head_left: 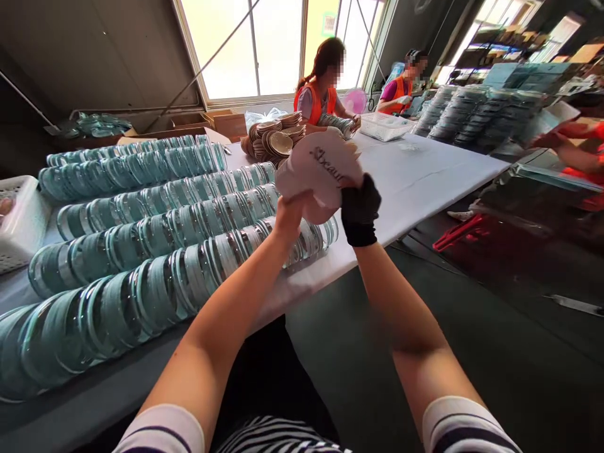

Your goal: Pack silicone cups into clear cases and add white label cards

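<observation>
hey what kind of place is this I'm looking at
Most likely a packing or assembly workshop. Long rows of identical teal round cases cover a white table, co-workers in orange vests sort more stacks, and both hands hold a pink printed card.

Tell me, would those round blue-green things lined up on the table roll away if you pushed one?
Probably: the teal discs look round and stand on edge. Leaning together in rows likely props them up. They look thin, so probably light.
</observation>
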The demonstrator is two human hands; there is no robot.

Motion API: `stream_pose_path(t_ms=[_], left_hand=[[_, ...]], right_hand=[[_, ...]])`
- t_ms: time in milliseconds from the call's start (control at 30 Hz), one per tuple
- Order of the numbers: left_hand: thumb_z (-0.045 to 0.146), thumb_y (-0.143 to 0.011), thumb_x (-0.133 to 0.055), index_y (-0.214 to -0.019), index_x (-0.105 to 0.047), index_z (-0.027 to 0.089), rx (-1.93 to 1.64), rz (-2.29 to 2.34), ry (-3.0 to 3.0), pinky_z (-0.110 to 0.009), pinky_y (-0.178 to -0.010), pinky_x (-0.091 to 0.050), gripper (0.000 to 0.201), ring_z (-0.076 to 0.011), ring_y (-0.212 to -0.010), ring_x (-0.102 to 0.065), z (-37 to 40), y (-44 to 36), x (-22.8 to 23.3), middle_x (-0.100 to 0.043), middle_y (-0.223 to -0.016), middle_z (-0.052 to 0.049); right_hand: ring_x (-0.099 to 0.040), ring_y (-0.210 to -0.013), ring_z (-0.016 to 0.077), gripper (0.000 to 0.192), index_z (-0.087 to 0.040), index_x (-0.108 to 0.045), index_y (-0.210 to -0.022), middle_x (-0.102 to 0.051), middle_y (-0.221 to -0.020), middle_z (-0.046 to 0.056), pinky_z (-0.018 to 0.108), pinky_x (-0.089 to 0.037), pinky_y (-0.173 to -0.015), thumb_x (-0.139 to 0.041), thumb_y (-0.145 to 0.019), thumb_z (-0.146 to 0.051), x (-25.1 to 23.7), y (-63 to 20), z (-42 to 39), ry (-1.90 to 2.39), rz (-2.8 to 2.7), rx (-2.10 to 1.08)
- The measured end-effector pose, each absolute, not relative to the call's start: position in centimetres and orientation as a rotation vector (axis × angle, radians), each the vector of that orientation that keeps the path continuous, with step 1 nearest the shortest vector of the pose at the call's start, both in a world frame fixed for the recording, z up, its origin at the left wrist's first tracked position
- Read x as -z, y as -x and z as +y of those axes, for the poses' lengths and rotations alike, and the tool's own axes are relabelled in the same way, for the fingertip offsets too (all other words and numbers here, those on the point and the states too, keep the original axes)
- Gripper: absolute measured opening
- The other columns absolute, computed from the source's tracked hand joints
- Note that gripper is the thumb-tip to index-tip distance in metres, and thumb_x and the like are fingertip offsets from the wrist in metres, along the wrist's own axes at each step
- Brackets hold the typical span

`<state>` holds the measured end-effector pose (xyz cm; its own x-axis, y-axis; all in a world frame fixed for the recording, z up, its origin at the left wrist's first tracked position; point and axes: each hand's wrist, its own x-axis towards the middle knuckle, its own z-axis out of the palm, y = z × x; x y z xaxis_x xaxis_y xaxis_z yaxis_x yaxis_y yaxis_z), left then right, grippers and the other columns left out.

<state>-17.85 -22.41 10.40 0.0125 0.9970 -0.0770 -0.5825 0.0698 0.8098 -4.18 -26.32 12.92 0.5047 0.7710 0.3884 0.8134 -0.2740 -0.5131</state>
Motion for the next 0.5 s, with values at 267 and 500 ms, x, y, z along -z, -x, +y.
stream_pose_path(t_ms=[267, 500], left_hand=[[0.003, -0.077, -0.066, -0.101, -0.070, 0.016, -1.425, 0.776, -0.310, -0.035, -0.107, -0.047, 0.027, -0.0209, -0.119, -0.063, -19.8, 20.3, -9.9, -0.076, -0.103, -0.005], [0.004, -0.076, -0.069, -0.095, -0.070, 0.014, -1.427, 0.794, -0.279, -0.033, -0.106, -0.047, 0.022, -0.0220, -0.119, -0.063, -19.5, 20.2, -8.2, -0.076, -0.102, -0.007]], right_hand=[[-0.064, -0.070, 0.0279, 0.042, -0.016, -0.065, -0.103, -0.069, -0.079, 0.015, 0.032, -0.039, -0.057, -0.037, -0.094, -0.046, -11.2, 2.5, -38.3, 2.229, -1.625, 0.070], [-0.066, -0.069, 0.0236, 0.038, -0.018, -0.061, -0.114, -0.072, -0.081, 0.011, 0.029, -0.031, -0.056, -0.032, -0.098, -0.037, -9.2, 6.3, -36.5, 2.357, -1.994, 0.047]])
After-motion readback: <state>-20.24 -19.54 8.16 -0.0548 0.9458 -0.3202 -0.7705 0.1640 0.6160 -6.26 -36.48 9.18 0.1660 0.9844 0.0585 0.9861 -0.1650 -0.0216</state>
